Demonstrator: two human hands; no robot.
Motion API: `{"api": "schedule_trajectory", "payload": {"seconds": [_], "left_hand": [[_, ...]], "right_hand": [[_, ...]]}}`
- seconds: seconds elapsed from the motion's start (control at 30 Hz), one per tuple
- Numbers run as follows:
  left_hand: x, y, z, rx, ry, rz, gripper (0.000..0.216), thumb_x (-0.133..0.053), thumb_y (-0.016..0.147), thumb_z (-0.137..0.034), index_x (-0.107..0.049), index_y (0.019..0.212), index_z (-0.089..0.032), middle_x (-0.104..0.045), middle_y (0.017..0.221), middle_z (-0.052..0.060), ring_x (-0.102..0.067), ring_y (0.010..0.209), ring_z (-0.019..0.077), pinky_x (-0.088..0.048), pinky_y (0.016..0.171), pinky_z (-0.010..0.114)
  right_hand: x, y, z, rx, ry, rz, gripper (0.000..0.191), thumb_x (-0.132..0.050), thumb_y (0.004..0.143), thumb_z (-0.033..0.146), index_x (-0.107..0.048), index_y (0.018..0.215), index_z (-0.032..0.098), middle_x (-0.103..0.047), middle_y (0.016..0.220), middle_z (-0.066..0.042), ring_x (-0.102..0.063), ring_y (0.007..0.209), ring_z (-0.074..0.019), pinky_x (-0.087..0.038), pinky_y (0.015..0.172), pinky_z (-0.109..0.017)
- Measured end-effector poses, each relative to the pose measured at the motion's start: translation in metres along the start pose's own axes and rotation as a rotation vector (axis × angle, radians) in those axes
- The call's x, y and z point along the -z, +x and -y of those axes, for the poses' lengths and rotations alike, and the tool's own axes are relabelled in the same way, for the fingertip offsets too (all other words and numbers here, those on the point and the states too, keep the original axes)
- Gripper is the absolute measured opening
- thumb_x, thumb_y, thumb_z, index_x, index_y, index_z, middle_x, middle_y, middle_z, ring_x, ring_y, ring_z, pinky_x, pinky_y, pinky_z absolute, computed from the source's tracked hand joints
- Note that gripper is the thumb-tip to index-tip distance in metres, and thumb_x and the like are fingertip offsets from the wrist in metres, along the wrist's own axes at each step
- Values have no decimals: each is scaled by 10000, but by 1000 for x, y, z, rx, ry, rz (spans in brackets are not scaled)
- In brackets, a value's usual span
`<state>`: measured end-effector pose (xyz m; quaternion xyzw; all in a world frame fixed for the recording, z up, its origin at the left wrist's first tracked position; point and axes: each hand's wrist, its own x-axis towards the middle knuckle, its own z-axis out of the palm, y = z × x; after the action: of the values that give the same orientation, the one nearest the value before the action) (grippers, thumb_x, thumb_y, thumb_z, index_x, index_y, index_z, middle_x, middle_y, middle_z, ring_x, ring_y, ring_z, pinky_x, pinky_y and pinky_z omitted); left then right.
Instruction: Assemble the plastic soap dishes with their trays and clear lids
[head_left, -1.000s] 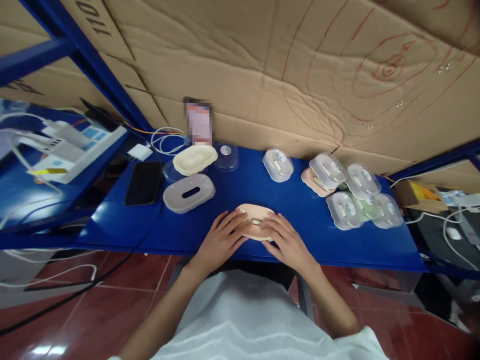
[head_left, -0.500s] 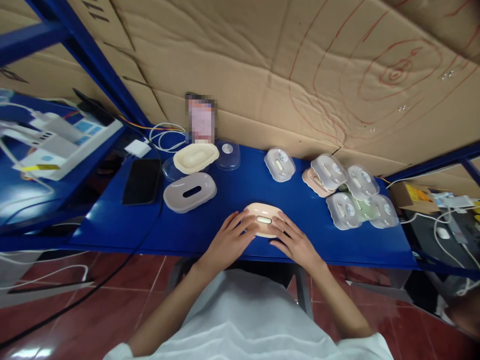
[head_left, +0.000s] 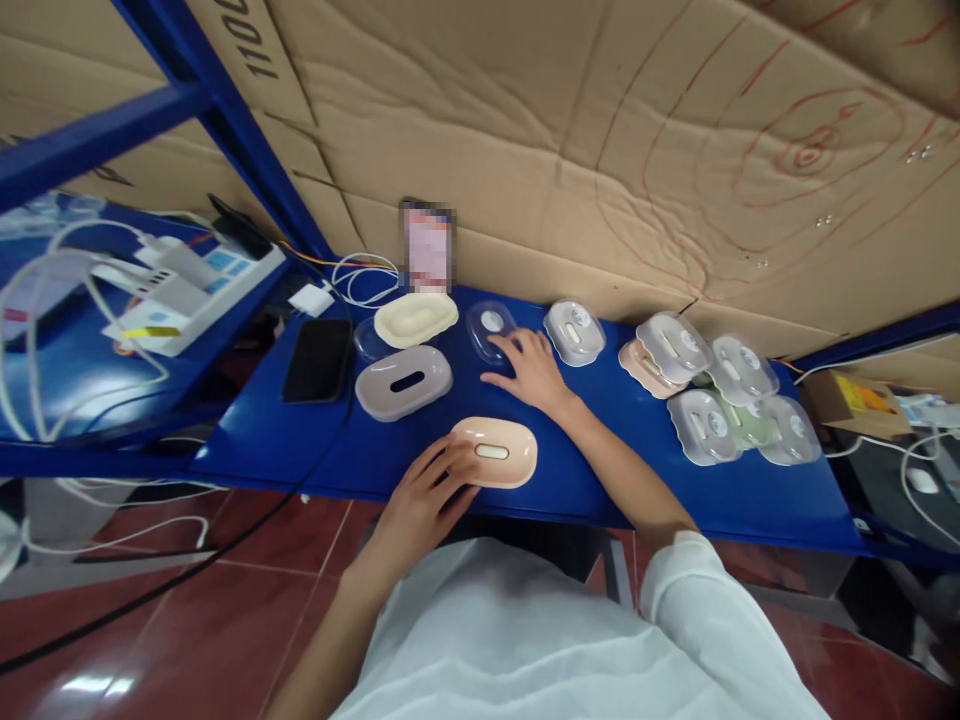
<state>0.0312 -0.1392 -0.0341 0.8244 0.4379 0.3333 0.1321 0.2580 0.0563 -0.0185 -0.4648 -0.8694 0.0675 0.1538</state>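
A peach soap dish (head_left: pixel 517 455) with a pale oval insert in its middle lies on the blue table (head_left: pixel 600 460) in front of me. My left hand (head_left: pixel 439 480) holds its left end, fingers over the top and thumb along the near edge. Farther back, my right hand (head_left: pixel 529 365) stretches out with fingers apart, the fingertips at the near right edge of a clear plastic lid (head_left: pixel 484 318) bearing a round label. To the left are a grey-lilac oval dish (head_left: pixel 375 395) with a dark slot and, behind it, a cream tray (head_left: pixel 409 325) overlapping another clear lid (head_left: pixel 366 345).
A lidded dish (head_left: pixel 577 340) stands behind my right hand. Several more lidded dishes (head_left: pixel 701 425) are grouped at the right, some stacked. A black phone (head_left: pixel 319 365) lies left, with a dark cable (head_left: pixel 330 440) beside it. Cardboard (head_left: pixel 510 150) walls the back.
My right hand has left the peach dish and moved back to the clear lid. My left hand stays on the dish, which has shifted left. The camera view has turned slightly left.
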Motion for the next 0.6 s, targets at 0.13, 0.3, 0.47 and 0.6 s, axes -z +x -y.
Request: {"api": "schedule_trajectory", "payload": {"seconds": [0.13,0.3,0.47,0.6], "left_hand": [[-3,11,6,-30,-76,30,294,-658,1038,-213,-665,1328,-258,-693,1410,99,-562,1455,284,-541,1196,502],[-15,36,7,15,-119,105,655,-685,1032,-318,-426,1633,-335,-356,1735,159,-580,1458,325,-589,1137,501],[-24,50,4,-15,-142,204,729,-711,1012,-299,-386,1660,-380,-364,1747,114,-453,1571,323,-489,1234,518],[-27,46,4,47,-145,184,687,-717,1010,-325,-434,1634,-371,-456,1691,103,-494,1543,288,-490,1234,472]], "right_hand": [[29,-100,-15,-114,95,-120,502,-633,1039,552,-663,1417,222,-629,1264,-156,-583,1308,-348,-551,1112,-559],[68,-190,2,-18,358,-39,469,-605,1077,352,-556,1538,281,-579,1413,-127,-563,1430,-282,-546,1187,-497],[58,-199,27,157,267,4,462,-542,1082,232,-557,1543,259,-520,1598,-138,-422,1583,-304,-338,1328,-623],[42,-188,24,225,138,-25,499,-599,1086,318,-525,1572,232,-473,1680,-138,-320,1641,-304,-301,1339,-632]]}}
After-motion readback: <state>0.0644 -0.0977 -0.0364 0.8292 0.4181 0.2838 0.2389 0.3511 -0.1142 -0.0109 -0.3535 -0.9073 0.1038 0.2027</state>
